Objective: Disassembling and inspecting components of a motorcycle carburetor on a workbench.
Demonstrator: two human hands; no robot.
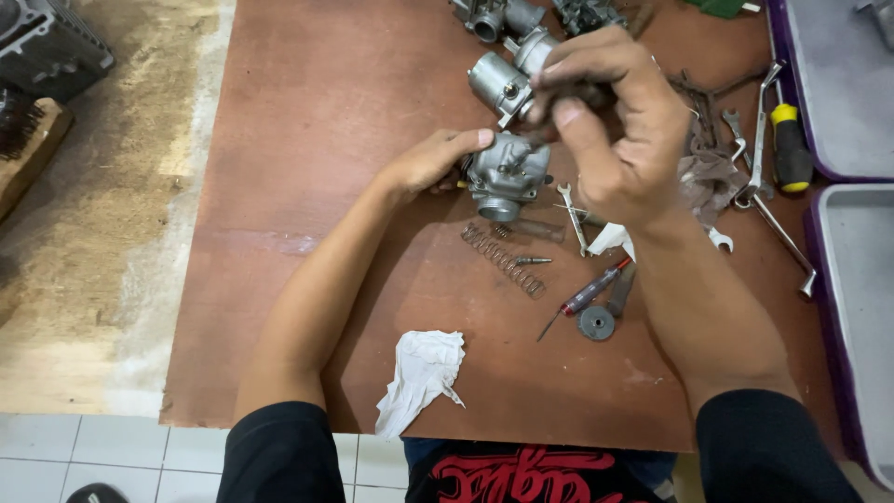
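White rag (421, 377); right hand's (615, 121) tool blurred

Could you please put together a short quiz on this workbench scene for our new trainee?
1. True or false: the left hand rests against the metal carburetor on the brown board.
2. Which lies nearest the person's body? A) the coil spring B) the white rag C) the yellow-handled screwdriver
3. Fill in: the right hand is raised above the board and closed on a small dark ____.

Key: 1 true. 2 B. 3 tool; its exact kind is hidden by the fingers.
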